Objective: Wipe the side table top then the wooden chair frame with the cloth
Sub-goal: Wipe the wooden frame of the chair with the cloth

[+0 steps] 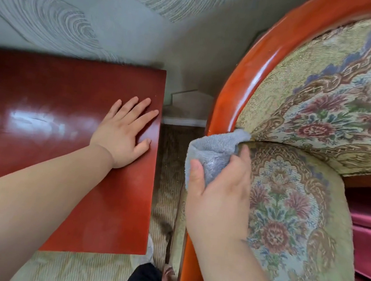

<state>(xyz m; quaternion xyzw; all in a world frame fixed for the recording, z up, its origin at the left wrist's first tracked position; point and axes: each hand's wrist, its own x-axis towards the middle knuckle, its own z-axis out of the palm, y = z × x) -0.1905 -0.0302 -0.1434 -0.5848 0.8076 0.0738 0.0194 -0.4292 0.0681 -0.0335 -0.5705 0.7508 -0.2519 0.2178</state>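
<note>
A glossy red-brown side table top (46,92) fills the left half of the view. My left hand (124,131) lies flat on it near its right edge, fingers spread, holding nothing. To the right curves the polished orange-brown wooden chair frame (244,77), around floral upholstery. My right hand (218,190) grips a bunched grey-blue cloth (213,152). The cloth's upper end touches the frame where the backrest meets the seat. The lower part of the frame runs down behind my right forearm and is partly hidden.
The floral seat cushion (286,221) and backrest (334,99) lie right of the frame. A narrow strip of striped carpet (169,173) separates table and chair. A patterned grey wall (90,14) stands behind. Dark red fabric (368,230) shows at the far right.
</note>
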